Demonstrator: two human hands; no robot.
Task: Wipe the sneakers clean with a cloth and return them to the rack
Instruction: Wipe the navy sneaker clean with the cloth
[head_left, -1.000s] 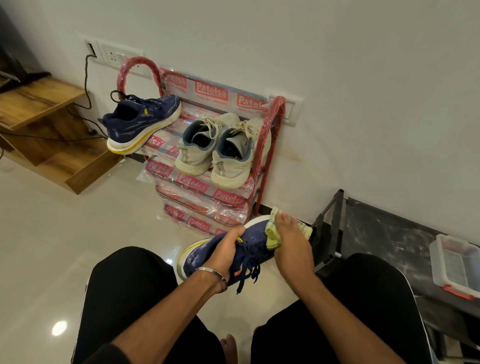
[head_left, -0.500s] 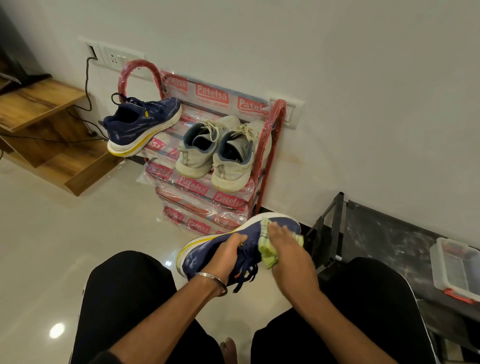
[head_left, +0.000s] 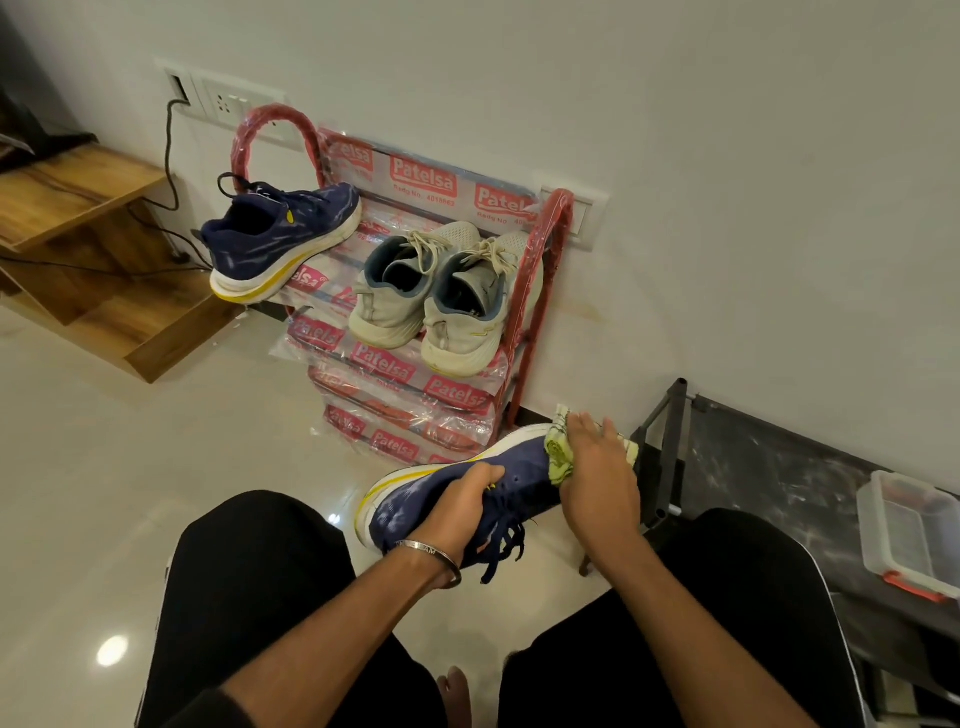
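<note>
Gripping navy sneaker (head_left: 457, 499) at mid-body, left hand (head_left: 460, 506) curls round it above the lap; right hand (head_left: 597, 480) presses yellow cloth (head_left: 558, 457) on its toe, fingers fairly straight.

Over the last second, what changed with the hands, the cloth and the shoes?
The right hand slid the yellow-green cloth back along the navy sneaker, then out to the toe again. Nothing was taken hold of or let go. The left hand still grips the sneaker's middle. The second navy sneaker and the grey pair stayed on the red rack.
</note>
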